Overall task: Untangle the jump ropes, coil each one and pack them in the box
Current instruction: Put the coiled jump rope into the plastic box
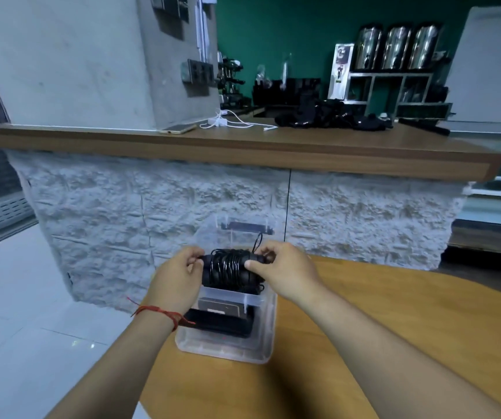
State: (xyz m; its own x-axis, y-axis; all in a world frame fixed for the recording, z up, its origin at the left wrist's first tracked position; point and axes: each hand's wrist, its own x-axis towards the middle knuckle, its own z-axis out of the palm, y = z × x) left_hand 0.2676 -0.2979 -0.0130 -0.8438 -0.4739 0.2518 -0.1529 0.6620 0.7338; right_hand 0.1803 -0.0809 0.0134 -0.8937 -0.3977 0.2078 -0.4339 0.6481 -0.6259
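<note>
You hold the coiled jump rope (228, 267) just above the box (262, 325), its long axis running side to side across the box's opening. Your left hand (179, 275) pinches one end and your right hand (282, 269) grips the other, both equally near the box. The way in looks to be straight down. Dark things already lie at the bottom of the box, too dim to name.

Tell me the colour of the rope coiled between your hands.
Black, glossy. The head view shows it best: the coiled rope, over the clear box.
</note>
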